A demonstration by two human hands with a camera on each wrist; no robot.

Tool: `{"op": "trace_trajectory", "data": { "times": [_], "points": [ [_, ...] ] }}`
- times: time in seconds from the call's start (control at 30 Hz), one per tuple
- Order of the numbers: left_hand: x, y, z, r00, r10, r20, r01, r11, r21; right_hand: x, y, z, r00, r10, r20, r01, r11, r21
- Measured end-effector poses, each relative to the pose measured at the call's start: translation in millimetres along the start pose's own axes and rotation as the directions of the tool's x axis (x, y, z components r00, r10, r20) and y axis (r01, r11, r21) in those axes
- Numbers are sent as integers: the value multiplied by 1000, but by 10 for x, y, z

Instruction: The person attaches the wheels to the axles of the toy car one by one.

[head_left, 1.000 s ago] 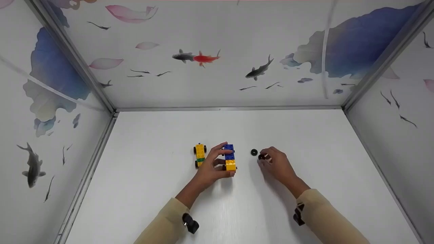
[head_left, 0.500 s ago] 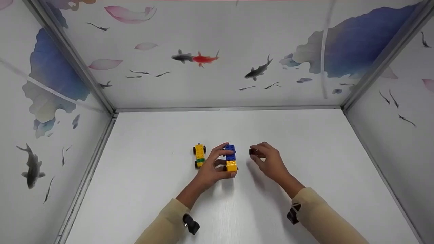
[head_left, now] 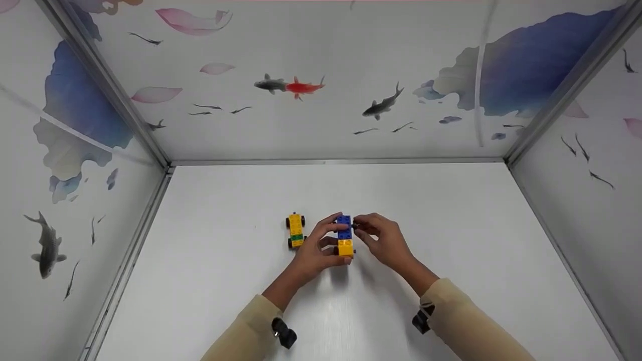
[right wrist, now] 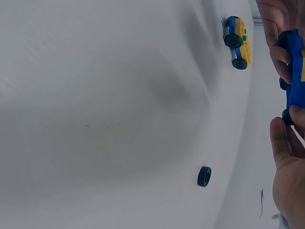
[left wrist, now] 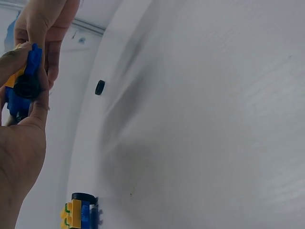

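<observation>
In the head view my left hand point(head_left: 312, 254) grips a blue and yellow toy brick car point(head_left: 344, 228), raised off the table. Black wheels sit along the car's left side, partly covered by my fingers. On its right, the yellow end shows a bare axle stub. My right hand point(head_left: 383, 238) pinches a black toy wheel point(head_left: 355, 225) against the right side of the blue end. The right wrist view has this wheel point(right wrist: 287, 117) at my right thumb, touching the car point(right wrist: 295, 71). How far it is seated cannot be told.
A second toy car point(head_left: 296, 230), yellow and green on top with black wheels, stands on the white table point(head_left: 230, 281), left of my left hand. One loose black wheel point(right wrist: 204, 176) stands on the table. Printed panels point(head_left: 331, 130) wall the table's back and sides.
My right hand has picked up a black wheel and carried it left to the held car's right side. My left hand and the held car have shifted slightly right.
</observation>
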State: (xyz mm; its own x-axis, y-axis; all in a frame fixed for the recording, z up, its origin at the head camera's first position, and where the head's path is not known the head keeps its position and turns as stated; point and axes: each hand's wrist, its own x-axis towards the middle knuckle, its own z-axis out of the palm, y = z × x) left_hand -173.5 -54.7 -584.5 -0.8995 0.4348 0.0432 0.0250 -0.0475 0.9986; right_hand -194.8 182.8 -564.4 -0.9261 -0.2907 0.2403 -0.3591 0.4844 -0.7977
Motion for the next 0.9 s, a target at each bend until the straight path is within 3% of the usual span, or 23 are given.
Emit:
{"op": "trace_trajectory", "data": {
  "times": [0.4,0.9],
  "points": [
    [0,9,0,1000,-10,7,10,1000,-9,-3,-49,-12,1000,13,-12,-13,1000,21],
    [10,13,47,1000,-25,0,25,1000,-1,-14,-46,-3,997,-71,-40,69,996,-52]
  ]
}}
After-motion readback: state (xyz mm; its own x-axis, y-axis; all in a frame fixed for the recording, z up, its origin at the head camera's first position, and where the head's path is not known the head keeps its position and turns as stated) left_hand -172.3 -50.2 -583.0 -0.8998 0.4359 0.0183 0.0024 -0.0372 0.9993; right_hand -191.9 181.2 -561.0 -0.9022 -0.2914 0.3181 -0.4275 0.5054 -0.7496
